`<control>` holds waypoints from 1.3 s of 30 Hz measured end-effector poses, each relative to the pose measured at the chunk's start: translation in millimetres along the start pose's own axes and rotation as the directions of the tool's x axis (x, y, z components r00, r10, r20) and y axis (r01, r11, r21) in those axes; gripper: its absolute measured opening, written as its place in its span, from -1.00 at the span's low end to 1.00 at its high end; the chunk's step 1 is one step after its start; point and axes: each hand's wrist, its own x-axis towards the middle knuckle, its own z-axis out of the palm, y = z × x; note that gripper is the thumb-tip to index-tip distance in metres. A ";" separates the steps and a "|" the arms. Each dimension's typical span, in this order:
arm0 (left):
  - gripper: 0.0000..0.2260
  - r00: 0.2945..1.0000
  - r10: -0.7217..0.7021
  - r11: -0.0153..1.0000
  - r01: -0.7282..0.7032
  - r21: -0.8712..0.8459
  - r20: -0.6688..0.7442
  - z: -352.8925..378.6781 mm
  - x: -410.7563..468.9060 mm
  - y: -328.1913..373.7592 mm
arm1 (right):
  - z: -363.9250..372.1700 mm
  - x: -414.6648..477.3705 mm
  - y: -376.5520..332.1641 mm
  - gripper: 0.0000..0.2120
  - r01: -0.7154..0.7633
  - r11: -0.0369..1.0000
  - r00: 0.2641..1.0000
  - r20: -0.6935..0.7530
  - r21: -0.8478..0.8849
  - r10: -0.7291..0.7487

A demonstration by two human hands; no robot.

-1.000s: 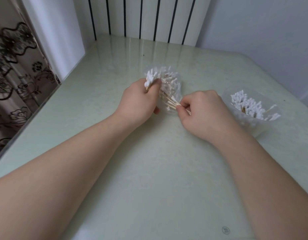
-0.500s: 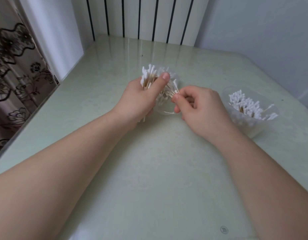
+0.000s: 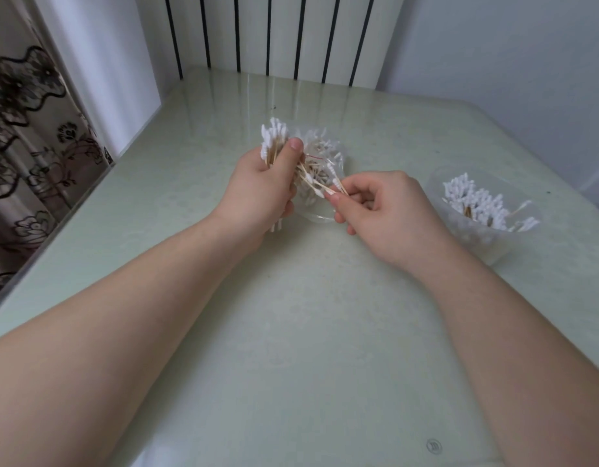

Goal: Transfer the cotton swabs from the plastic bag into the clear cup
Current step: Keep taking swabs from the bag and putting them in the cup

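Now the left hand (image 3: 257,190) is gripping a fat bundle of cotton swabs (image 3: 273,138). Its fingers and thumb are curling round the wooden sticks, and the white tips are pointing up. The right hand (image 3: 385,210) is pinching a few loose swabs (image 3: 320,183) between thumb and finger, just beside the left hand. These are sticking out of the plastic bag (image 3: 316,215), which is lying crumpled between the two hands with more swabs inside. The clear cup (image 3: 473,244) is standing well off to the right on the pale green table (image 3: 291,332), and it is holding many swabs already.

I think the person is gathering swabs from the bag into one bunch. To do this well, the right hand should be pulling its few swabs out slowly, along their length, so they are not catching on the thin plastic or dragging others onto the table. It should be laying them against the bundle, all pointing the same way. The left hand should be squeezing firmly but not too hard, since thin sticks could snap or slip out at the bottom.
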 end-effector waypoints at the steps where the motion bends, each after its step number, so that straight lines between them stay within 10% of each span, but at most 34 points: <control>1: -0.75 1.000 0.001 1.000 -0.001 -0.003 0.003 0.2 -0.2 -0.3 | -0.6 0.6 0.5 -0.84 -0.004 1.000 1.000 -0.007 -0.008 0.004; 14: -0.70 0.995 -0.086 0.991 0.080 -0.108 -0.051 0.7 -1.2 5.1 | -8.9 0.0 -8.0 -0.75 -0.065 0.995 0.975 -0.207 0.071 0.078; 39: -0.75 0.991 0.000 0.999 -0.005 0.041 0.134 5.2 -12.4 5.4 | 6.5 -5.8 -13.3 -0.83 -0.119 0.960 0.993 0.005 0.252 0.122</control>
